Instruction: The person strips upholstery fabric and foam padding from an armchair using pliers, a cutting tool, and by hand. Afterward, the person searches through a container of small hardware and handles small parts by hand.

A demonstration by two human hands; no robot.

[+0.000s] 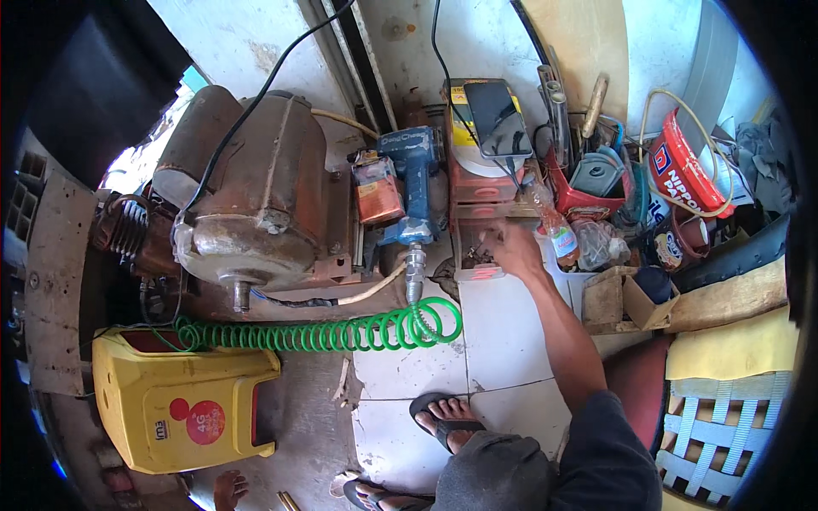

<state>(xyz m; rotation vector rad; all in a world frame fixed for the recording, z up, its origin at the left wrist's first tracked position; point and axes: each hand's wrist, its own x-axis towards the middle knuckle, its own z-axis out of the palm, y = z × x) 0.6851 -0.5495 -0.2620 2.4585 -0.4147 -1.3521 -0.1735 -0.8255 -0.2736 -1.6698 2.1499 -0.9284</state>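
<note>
My right hand [513, 249] reaches into a pulled-out clear plastic drawer [484, 273] of a small red drawer unit [482, 190]. Small dark metal parts [471, 257] lie in the drawer. My fingertips are down among them, and whether they grip a piece is hidden. At the lower left edge of the picture, my left hand [230, 490] is partly in view, its fingers apart and nothing in them. Left of the drawer unit rests a blue DongCheng air impact wrench [418, 182], with a metal coupler [415, 271] and a green coiled air hose [332, 336] joined to its handle.
A rusty electric motor [255, 198] stands at the left, above a yellow plastic stool [185, 409]. A smartphone [498, 118] with a cable lies atop the drawer unit. To the right are a plastic bottle [562, 233], a red tool bin [585, 207] and a wooden box [604, 300].
</note>
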